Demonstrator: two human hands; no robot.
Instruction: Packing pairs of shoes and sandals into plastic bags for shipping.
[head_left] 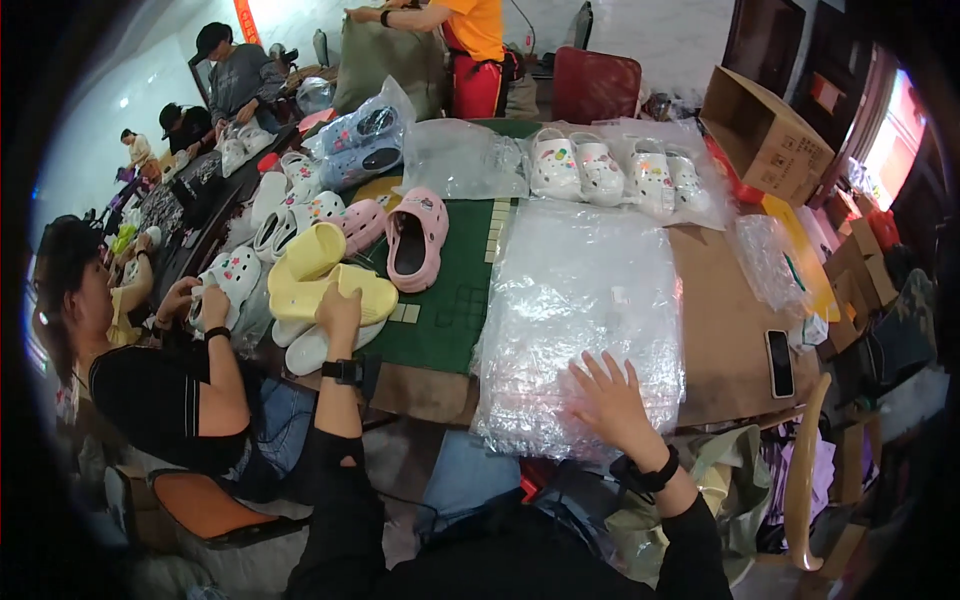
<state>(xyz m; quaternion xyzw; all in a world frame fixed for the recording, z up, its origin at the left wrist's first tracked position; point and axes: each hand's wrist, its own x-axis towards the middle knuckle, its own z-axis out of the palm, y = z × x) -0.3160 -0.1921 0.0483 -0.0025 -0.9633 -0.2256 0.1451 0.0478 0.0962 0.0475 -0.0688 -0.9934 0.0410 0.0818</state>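
My left hand [339,311] is closed on the near edge of a yellow slide sandal [362,292], with its thumb on top. A second yellow slide [312,250] lies against it on the far side. White clogs [318,348] sit below the yellow pair, partly hidden by my hand. With fingers spread, my right hand [607,395] rests flat on a stack of clear plastic bags [575,290]. A pink clog [416,238] stands on the green mat [455,300] between my hands, and another pink clog [361,224] lies behind the yellow slides.
Bagged white clogs with charms [600,170] line the far side of the table. Bagged blue clogs [365,145] lie at the far left. On the right are a phone [780,364] and a cardboard box [765,135]. A co-worker [150,390] handles a white clog [232,274] close by.
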